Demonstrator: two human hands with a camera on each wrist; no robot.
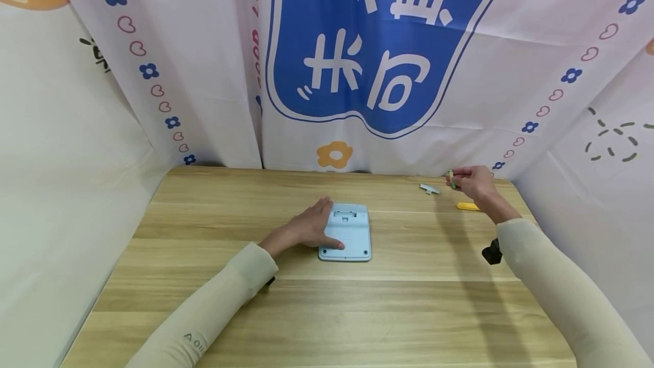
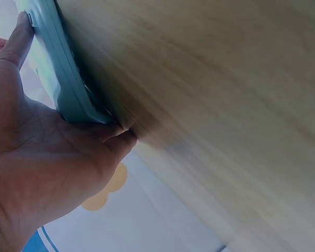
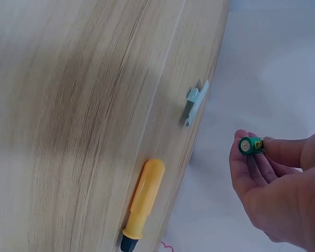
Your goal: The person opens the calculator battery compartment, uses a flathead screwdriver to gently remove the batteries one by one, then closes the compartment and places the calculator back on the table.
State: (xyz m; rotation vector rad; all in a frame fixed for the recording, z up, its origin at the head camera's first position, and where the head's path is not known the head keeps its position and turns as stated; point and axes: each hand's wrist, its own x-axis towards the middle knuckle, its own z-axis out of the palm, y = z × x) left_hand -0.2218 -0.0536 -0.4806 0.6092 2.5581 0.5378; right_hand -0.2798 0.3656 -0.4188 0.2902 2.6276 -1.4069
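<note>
A light wooden table (image 1: 317, 311) carries a pale blue device (image 1: 349, 234) mid-top, with a small grey cover (image 1: 429, 188) and yellow-handled screwdriver (image 1: 467, 206) near the far right corner.

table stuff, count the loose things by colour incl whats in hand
Light blue: 2, the device under the left hand and the cover
Yellow: 1, the screwdriver
Green: 1, the battery pinched by the right hand
Total: 4
</note>
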